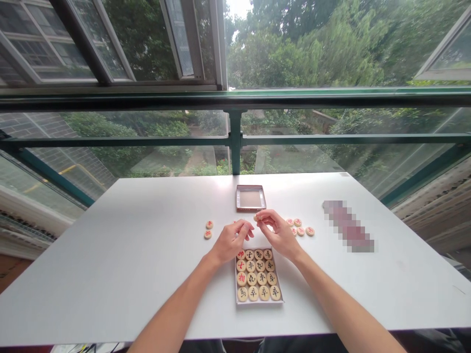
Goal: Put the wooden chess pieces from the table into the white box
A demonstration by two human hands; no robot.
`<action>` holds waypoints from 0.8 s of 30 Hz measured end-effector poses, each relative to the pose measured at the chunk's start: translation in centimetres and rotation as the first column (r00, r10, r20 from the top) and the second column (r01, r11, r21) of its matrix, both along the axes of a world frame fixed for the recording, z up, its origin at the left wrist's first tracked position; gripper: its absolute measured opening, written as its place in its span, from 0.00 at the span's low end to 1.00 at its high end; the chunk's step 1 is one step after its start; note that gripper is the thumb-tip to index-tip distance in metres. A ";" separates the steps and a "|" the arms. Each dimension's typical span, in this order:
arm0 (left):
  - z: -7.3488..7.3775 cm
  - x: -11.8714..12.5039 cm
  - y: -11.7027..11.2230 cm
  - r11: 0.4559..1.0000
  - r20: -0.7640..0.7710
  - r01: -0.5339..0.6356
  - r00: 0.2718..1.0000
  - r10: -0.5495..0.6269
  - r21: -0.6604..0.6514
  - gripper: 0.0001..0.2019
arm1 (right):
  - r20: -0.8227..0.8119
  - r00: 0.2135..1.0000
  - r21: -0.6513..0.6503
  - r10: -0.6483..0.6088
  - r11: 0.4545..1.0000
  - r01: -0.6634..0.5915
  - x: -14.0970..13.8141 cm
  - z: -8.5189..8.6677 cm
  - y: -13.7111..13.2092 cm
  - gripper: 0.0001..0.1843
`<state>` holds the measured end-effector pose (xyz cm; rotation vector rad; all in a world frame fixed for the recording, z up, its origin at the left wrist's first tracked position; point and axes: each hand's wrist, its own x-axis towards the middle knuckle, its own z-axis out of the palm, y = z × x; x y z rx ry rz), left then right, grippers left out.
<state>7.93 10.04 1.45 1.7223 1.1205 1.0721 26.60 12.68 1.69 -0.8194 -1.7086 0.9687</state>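
Note:
Between the thumb and fingers of my right hand (275, 233) is a round wooden xiangqi piece (256, 218), held above the table. Close by on its left, my left hand (232, 240) has its fingers curled together; whatever may be in them is hidden. Just below both hands lies a white box (257, 302) with rows of xiangqi pieces (261, 279), most with black characters and several with red ones down the left side. More red-marked pieces lie partly covered behind my hands.
Two red-marked pieces (208, 230) lie on the white table (147, 264) to the left. Several red-marked pieces (300, 231) are grouped at the right. A box lid (250, 197) rests farther back. A blurred reddish object (348, 225) lies far right. Green railing (235, 142) borders the table's back edge.

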 end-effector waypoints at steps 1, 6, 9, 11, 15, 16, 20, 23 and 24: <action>0.0 0.0 0.1 1.000 0.013 -0.002 1.000 0.003 -0.006 0.21 | -0.001 1.000 0.002 -0.005 1.000 0.005 0.0 -0.1 0.0 0.08; 0.9 -0.6 0.3 0.998 0.034 -0.057 0.998 0.057 -0.002 0.22 | -0.011 1.000 0.010 -0.019 1.000 0.019 -0.1 -0.3 0.3 0.08; 1.8 -1.3 -0.7 0.998 -0.016 -0.056 0.998 0.057 0.011 0.21 | -0.010 0.999 0.011 -0.031 0.999 0.031 0.0 -0.3 0.4 0.09; 2.2 -1.8 -2.0 0.999 -0.077 -0.045 0.996 0.046 0.015 0.19 | 0.000 0.999 0.018 -0.038 0.999 0.038 0.0 -0.2 0.3 0.09; 2.0 -2.7 -5.2 0.997 -0.153 -0.081 0.985 0.083 0.021 0.14 | 0.008 0.999 0.018 -0.031 0.999 0.031 0.0 0.0 0.3 0.09; 1.7 -2.8 -6.0 0.995 -0.159 -0.095 0.983 0.097 0.018 0.14 | 0.006 1.000 0.017 -0.026 1.000 0.026 0.0 0.0 0.2 0.09; 0.3 -3.2 -9.1 0.985 -0.152 -0.171 0.974 0.169 0.002 0.14 | 0.005 1.000 0.015 -0.013 1.000 0.013 -0.1 0.0 0.2 0.09; -0.4 -3.2 -10.9 0.988 -0.153 -0.157 0.976 0.152 -0.017 0.21 | 0.007 1.000 0.004 -0.007 1.000 0.007 -0.1 0.0 0.1 0.09; -0.5 -3.2 -11.4 0.990 -0.172 -0.140 0.976 0.135 -0.021 0.27 | 0.009 1.000 -0.001 -0.002 1.000 0.002 -0.1 0.0 0.1 0.10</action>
